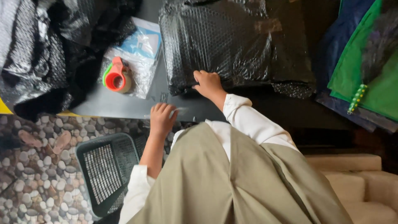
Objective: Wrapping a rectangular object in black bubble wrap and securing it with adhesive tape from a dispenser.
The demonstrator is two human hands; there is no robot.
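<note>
A large parcel wrapped in black bubble wrap (232,45) lies on a dark grey table (124,105). My right hand (208,84) presses on the parcel's near edge with its fingers curled onto the wrap. My left hand (161,118) is at the table's front edge, just below and left of the parcel. Its fingers are closed on a short strip of clear tape (179,110) that sticks out to the right. Both arms wear white sleeves.
A red and green tape dispenser (117,77) rests on a clear bubble bag with a blue and white packet (143,43). Loose black bubble wrap (37,58) is heaped at the left. A dark mesh basket (105,170) stands on the pebble-patterned floor. Green and blue cloth (360,70) lies at the right.
</note>
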